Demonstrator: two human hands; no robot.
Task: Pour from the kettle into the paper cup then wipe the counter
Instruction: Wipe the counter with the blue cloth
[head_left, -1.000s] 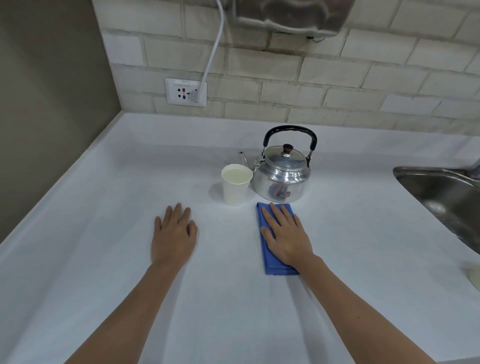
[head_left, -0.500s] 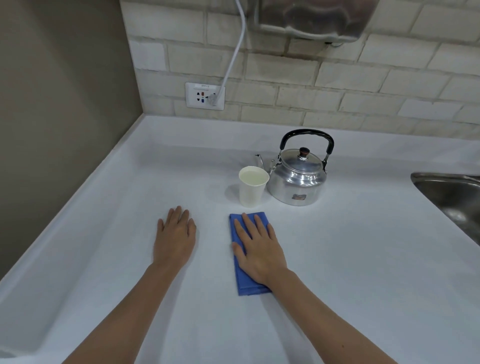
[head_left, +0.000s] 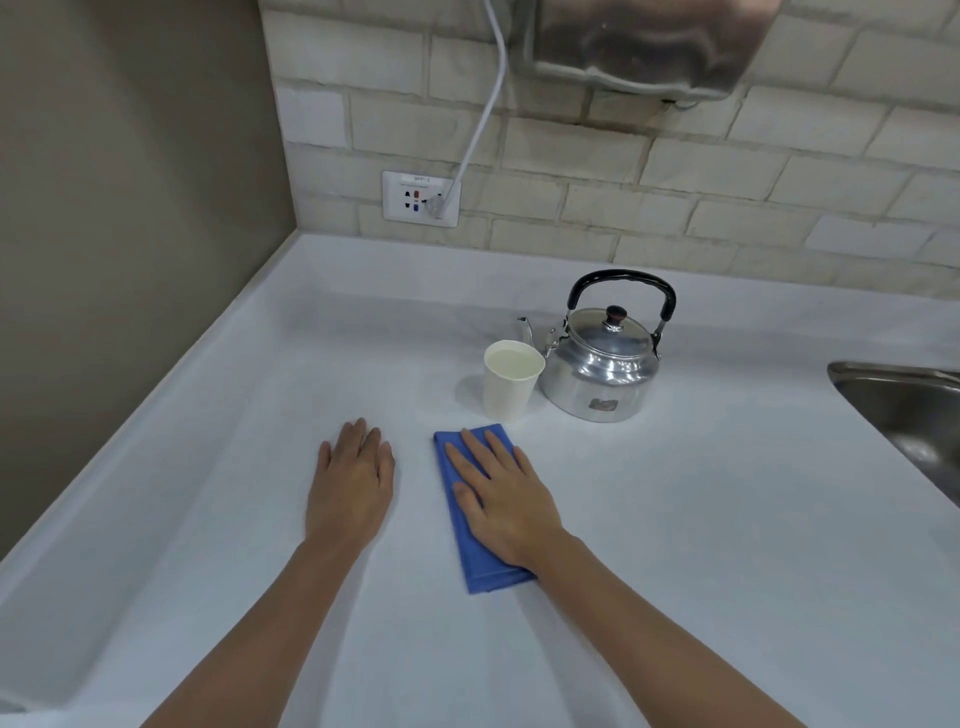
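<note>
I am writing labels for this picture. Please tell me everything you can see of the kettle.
The shiny silver metal kettle stands upright on the white counter, right of the white paper cup. It has a round body, a domed lid with a dark knob, a raised black arched handle and a thin spout pointing left behind the cup. A small label shows low on its front. No hand touches it.

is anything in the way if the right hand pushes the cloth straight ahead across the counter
Yes. The paper cup, full of liquid, stands just beyond the blue cloth under the right hand, with the kettle beside it. The counter to the left is free up to the left hand.
</note>
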